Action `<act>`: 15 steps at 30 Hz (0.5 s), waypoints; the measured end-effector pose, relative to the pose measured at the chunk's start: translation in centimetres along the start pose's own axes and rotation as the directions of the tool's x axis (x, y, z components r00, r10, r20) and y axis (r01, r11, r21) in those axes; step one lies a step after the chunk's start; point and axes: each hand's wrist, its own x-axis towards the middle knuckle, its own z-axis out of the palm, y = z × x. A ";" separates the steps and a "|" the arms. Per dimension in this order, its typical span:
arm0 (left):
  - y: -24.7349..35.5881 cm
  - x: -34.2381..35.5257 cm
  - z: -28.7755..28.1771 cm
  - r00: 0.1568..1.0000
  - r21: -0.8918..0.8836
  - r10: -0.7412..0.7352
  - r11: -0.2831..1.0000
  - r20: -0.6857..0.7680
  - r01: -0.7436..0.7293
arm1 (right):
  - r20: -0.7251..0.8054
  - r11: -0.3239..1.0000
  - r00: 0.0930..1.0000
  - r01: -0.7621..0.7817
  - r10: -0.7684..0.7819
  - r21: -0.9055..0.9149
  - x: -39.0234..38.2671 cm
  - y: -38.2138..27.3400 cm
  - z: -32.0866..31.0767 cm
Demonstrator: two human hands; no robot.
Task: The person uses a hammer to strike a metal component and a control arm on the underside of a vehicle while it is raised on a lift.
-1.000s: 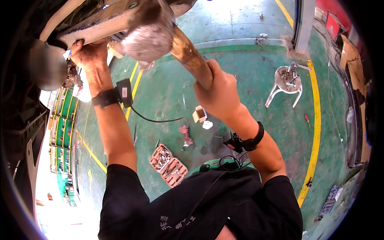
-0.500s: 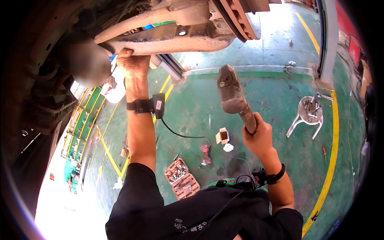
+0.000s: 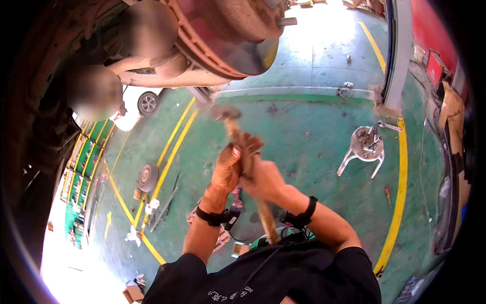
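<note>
Both my hands are on a hammer (image 3: 267,223) in front of my chest. Its worn wooden handle slants down toward my waist, and its dark head at the upper left is smeared by motion. My left hand (image 3: 226,169) is around the handle just below the head, thumb up and fingers partly behind the wood. Right beside it, my right hand (image 3: 267,178) is closed on the handle, slightly blurred. Above hangs a raised vehicle's rusty-edged brake disc (image 3: 212,48) with a pale suspension arm (image 3: 164,78) behind it. Neither hand touches these parts.
A round stool (image 3: 360,152) with metal parts and tools on it stands to the right, near a red-handled screwdriver (image 3: 388,195). A lift post (image 3: 397,66) rises behind it. On the left floor are a wheel (image 3: 148,177) and long bars (image 3: 166,207). Shelving (image 3: 86,172) stands farther left.
My left hand has come off the suspension arm down to the hammer. My right hand has brought the hammer left and lower, to meet it. The view has shifted, showing more of the brake disc.
</note>
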 end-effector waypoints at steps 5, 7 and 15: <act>-1.6 -3.9 -1.1 0.877 -0.384 -0.085 0.916 -0.472 -0.119 | 0.333 0.931 0.893 0.201 -0.302 0.304 2.6 -1.2 -10.0; -3.6 -7.5 -2.2 0.816 -0.479 -0.074 0.838 -0.573 -0.260 | 0.290 0.423 0.954 -0.230 -0.081 0.876 6.3 -2.7 -14.2; -11.9 -23.3 -1.4 0.465 -0.353 -0.085 0.774 -0.881 -0.526 | 0.299 -0.143 0.953 -0.302 -0.046 0.942 12.9 -8.1 -18.2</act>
